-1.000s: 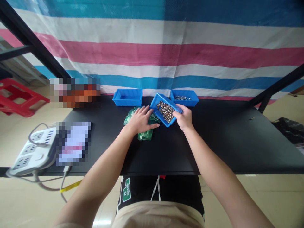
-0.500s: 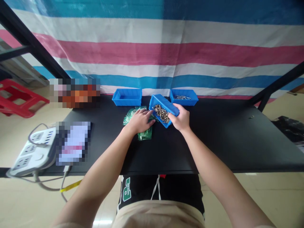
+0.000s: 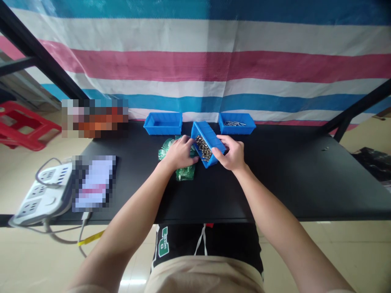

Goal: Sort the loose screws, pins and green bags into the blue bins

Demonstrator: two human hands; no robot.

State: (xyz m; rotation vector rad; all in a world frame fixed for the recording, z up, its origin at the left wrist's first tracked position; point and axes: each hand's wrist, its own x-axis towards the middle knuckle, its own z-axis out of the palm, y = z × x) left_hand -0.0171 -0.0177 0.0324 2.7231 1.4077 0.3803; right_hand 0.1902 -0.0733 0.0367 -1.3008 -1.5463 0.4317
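My right hand point(image 3: 231, 153) grips one end of a blue plastic bin point(image 3: 210, 133), tilted steeply to the left. Inside it, a heap of small metal screws point(image 3: 204, 149) lies towards the low side. At the bin's left edge is my left hand point(image 3: 181, 154), thumb and fingers apart, resting over green printed plastic packets point(image 3: 185, 173). Whether its fingertips touch the bin cannot be made out. The hand hides part of the packets.
Two more blue bins stand at the back of the black table point(image 3: 275, 175): an empty left bin point(image 3: 163, 129) and a right bin point(image 3: 237, 129) holding thin metal pieces. A power strip point(image 3: 45, 195) and a blurred-out flat object point(image 3: 95, 183) lie left. A striped sheet point(image 3: 183, 65) hangs behind.
The bin in my right hand has tipped further to the left, and its screws have slid towards the low side. My left hand has shifted only slightly, its fingers more curled.
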